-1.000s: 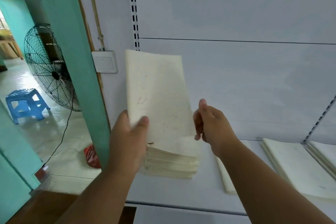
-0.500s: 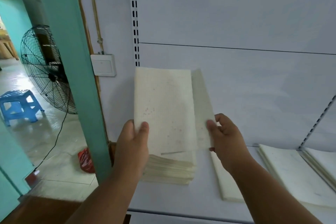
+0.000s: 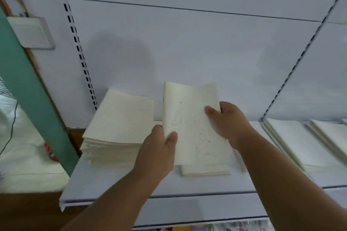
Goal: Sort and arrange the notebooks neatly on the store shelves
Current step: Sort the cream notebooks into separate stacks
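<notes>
I've brought the notebook (image 3: 193,124) down from chest height; both hands, left (image 3: 159,153) and right (image 3: 228,122), pinch it above the small pile (image 3: 205,169), ready to lay.

A white wall switch plate (image 3: 31,33) is mounted at the upper left, beside a slanting teal pillar (image 3: 28,88). A thin brown strip (image 3: 37,67) runs along the pillar's right edge. At the far left, a black cable (image 3: 11,127) hangs down over a pale, glossy floor (image 3: 24,165). A small red object (image 3: 50,151) lies on the floor at the pillar's foot, too blurred to identify
</notes>
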